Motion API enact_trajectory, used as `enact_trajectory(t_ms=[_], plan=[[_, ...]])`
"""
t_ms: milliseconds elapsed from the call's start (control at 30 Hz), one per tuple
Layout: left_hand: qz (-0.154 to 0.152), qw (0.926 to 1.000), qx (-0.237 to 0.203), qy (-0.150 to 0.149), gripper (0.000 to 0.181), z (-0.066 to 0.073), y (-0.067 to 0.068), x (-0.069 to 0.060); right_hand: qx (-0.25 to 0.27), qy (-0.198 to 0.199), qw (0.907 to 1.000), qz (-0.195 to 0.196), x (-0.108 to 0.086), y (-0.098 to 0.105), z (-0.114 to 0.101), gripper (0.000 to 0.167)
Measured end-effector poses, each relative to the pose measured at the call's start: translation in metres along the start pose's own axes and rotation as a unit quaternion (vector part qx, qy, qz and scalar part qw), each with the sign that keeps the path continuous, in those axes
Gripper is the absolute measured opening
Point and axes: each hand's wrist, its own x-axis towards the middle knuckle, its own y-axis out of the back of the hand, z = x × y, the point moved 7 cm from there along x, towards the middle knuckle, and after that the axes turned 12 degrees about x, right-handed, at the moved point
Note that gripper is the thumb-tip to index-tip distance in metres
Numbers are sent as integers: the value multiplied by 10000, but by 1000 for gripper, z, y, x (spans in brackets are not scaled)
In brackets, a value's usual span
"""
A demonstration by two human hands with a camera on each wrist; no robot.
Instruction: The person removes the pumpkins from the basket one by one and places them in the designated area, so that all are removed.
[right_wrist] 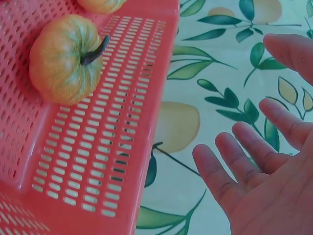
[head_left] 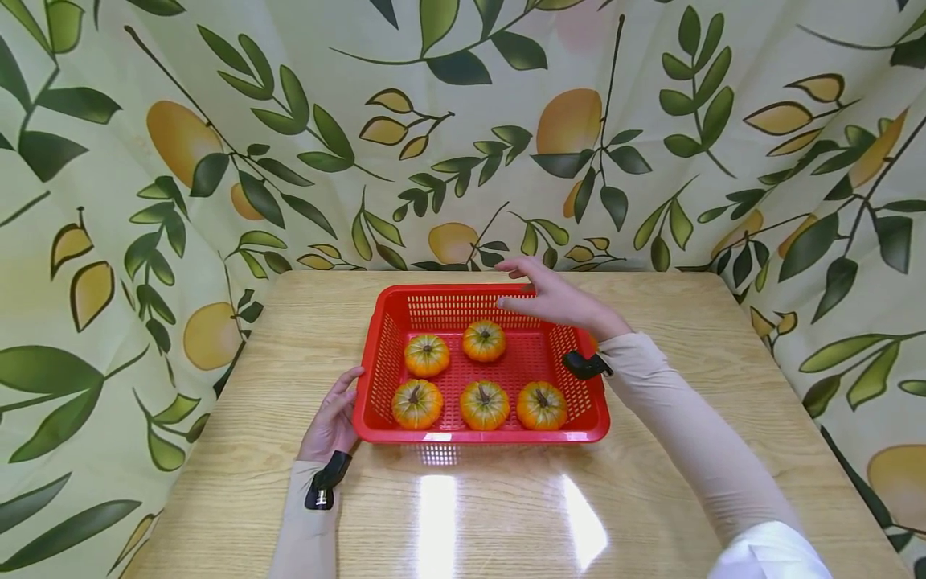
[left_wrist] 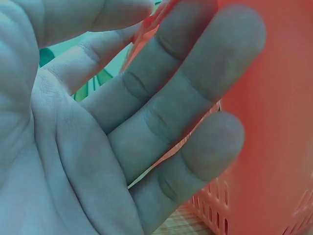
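Observation:
A red basket (head_left: 481,437) holds several small orange pumpkins (head_left: 485,404), three along its front and two behind. My left hand (head_left: 334,420) touches the basket's left side. Its fingers (left_wrist: 181,93), slightly bent, lie against the red wall (left_wrist: 279,122) in the left wrist view. Over the basket's back right part, my right hand (head_left: 553,301) is raised with fingers spread and nothing in them. In the right wrist view that hand (right_wrist: 269,166) appears beside the basket's rim (right_wrist: 155,117), apart from the nearest pumpkin (right_wrist: 66,58).
The basket stands on a light wooden table (head_left: 506,507). Behind and beside the table hangs a leaf-and-fruit patterned cloth (head_left: 506,104). A bit of something orange (head_left: 595,342) shows by the basket's right wall, mostly hidden by the right wrist.

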Motion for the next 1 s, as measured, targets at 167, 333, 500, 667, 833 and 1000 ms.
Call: enact_trajectory(t_ms=[167,333,500,667,833,1000], plan=[[103,9998,-147,21,47,0,0,0,-72,155,9997,-188,8,-11,-2,62],[214,9988,-431,13,42,0,2,0,-166,244,9991,-314,13,-21,-2,62],[122,9991,-411,-10,41,-1,2,-1,-209,299,9985,-418,16,-30,-1,60],[-69,9989,-474,-24,44,-1,-1,0,-101,255,9985,-483,18,-37,4,59],[-200,9982,-567,-29,46,-1,-2,0,-23,106,9983,-566,18,-45,12,61],[-266,9971,-710,-49,45,-1,0,0,139,-25,9973,-718,21,-54,16,57]])
